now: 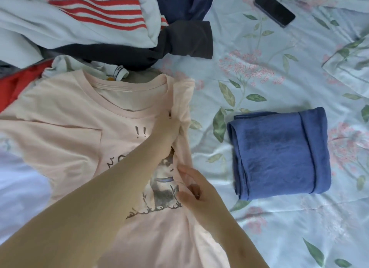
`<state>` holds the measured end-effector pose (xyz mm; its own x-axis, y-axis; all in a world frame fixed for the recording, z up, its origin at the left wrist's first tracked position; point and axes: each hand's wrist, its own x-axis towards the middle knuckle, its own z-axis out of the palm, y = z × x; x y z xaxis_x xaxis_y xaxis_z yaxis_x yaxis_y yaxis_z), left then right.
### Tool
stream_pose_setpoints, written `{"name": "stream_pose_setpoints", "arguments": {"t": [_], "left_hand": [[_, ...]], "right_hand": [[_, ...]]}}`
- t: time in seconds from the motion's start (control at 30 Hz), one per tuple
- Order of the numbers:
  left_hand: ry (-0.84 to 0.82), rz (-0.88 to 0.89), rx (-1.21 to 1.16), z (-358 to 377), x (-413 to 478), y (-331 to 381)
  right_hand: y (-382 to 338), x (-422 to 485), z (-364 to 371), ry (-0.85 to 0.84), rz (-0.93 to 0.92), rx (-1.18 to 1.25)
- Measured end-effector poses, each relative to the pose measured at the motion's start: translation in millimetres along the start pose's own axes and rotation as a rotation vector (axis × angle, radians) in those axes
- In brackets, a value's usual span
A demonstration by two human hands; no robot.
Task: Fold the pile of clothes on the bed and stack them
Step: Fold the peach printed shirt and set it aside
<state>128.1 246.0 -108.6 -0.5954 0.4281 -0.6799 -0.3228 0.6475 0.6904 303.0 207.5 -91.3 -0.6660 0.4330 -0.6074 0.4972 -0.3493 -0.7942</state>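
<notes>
Fabric looks soft, light and limp. The pink T-shirt (75, 132) lies flat on the bed (259, 227), left of a folded blue garment (279, 156); the left hand (169, 128) grips its right-side sleeve and the right hand (193, 190) pinches the side edge, both sensible holds.

The left grip (169, 128) and right grip (194, 188) are bare, forearms (99, 198) too.

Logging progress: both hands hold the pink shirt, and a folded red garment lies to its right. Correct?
Not quite. The head view shows the folded garment is blue, not red. The left hand and right hand do hold the pink shirt, with the folded garment to its right.
</notes>
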Motion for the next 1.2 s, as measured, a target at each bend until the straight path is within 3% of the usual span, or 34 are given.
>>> {"name": "stream_pose_setpoints", "arguments": {"t": [0.17,0.4,0.57,0.67,0.8,0.93,1.07,1.2], "left_hand": [[-0.037,-0.108,-0.536,-98.9,-32.7,-12.7],[0.16,0.31,-0.584,-225.1,-44.6,-68.4],[0.195,0.31,-0.371,-271.5,-34.9,-106.0],[0.22,0.311,-0.238,-272.2,-22.5,-105.0],[0.206,0.351,-0.23,-268.2,-16.6,-84.9],[0.232,0.218,-0.154,-262.6,-19.7,-91.0],[0.367,0.122,-0.108,-252.9,-35.0,-114.8],[0.41,0.013,0.0,-233.4,-63.5,-155.3]], "right_hand": [[-12.9,2.3,82.3,-0.23,-0.071,-0.048],[-12.0,2.2,179.9,-0.43,-0.06,-0.154],[5.1,6.2,213.0,-0.427,-0.006,-0.37],[17.3,4.2,211.0,-0.308,0.026,-0.546],[27.0,-0.6,194.0,-0.2,0.075,-0.732],[23.7,-4.0,172.6,-0.235,0.034,-1.022],[27.0,-7.4,148.8,-0.346,0.072,-1.363],[39.6,-14.7,132.8,-0.294,0.112,-1.509]]}}
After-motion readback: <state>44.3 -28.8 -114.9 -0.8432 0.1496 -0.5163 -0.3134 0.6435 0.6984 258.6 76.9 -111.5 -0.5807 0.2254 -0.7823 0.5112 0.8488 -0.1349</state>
